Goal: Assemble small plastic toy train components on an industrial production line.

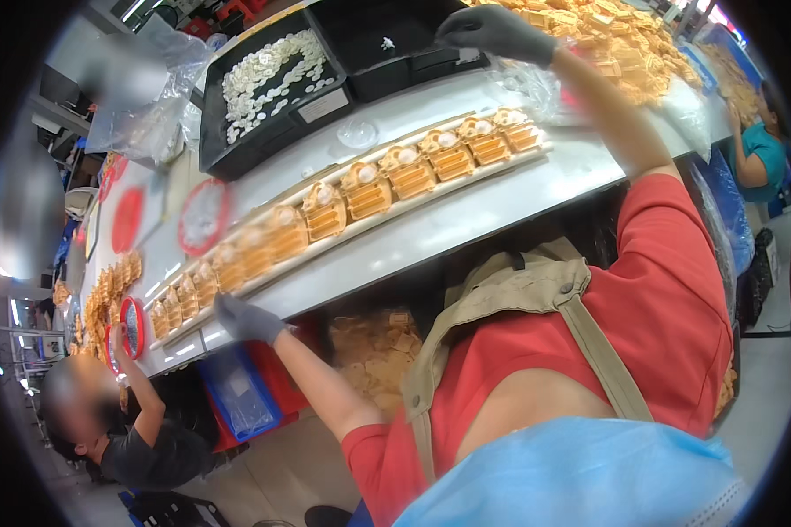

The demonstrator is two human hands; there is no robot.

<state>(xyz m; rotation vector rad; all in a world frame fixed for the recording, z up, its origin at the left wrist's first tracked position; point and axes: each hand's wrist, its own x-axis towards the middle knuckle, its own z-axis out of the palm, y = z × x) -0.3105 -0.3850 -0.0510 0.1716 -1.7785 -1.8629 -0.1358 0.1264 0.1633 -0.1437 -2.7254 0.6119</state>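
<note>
A long pale rail [395,209] lies slantwise on the white table, bearing a row of orange-tan plastic pieces [369,200] with ridged fronts. Several of them carry a small white round part on top. My left hand [248,318], in a dark grey glove, is at the rail's front edge near its left end, fingers stretched toward the pieces. My right hand [499,35], gloved alike, hovers by the right compartment of a black tray [387,75], its fingertips drawn together; anything between them is too small to make out. White round parts [272,75] fill much of the left compartment.
A heap of orange-tan pieces [615,44] covers the table's far right. Clear plastic bags [141,114] and a red-rimmed round container [204,217] are at left. A co-worker in dark clothes [154,452] sits lower left; a blue bin [237,391] stands below the table edge.
</note>
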